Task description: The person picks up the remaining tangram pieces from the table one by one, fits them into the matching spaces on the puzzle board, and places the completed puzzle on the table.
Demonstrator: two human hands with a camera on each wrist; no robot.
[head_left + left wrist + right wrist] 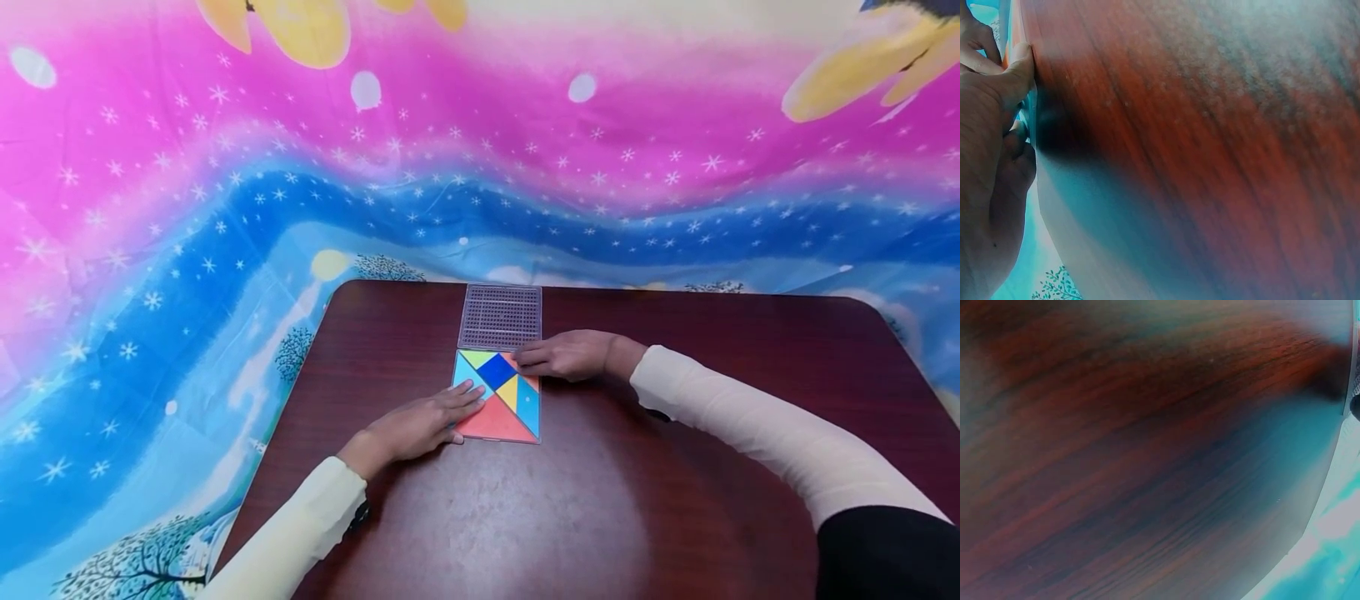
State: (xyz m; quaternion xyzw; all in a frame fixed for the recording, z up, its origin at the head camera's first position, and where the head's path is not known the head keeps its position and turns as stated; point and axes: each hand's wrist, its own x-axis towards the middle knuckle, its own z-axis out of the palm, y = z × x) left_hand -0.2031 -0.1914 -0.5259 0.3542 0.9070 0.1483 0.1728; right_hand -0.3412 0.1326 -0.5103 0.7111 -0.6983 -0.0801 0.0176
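Observation:
A square tangram puzzle of coloured pieces lies flat in its tray (497, 440) on the table. My left hand (422, 423) rests on its left side, fingers spread over the light blue piece (467, 372) and the large red triangle (498, 421), with the thumb at the tray's near edge. At the far right corner, the fingertips of my right hand (573, 354) touch the orange piece (529, 382) and partly cover it. A dark blue square (496, 371), a yellow triangle (507, 392), a blue piece (528, 406) and a lime-green piece (474, 357) sit between the hands.
A grey gridded panel (501, 317) adjoins the puzzle's far edge and reaches the back of the brown table (637, 500). Behind the table hangs a pink and blue patterned cloth (480, 150). In the right wrist view, mostly table surface (1116, 456) shows.

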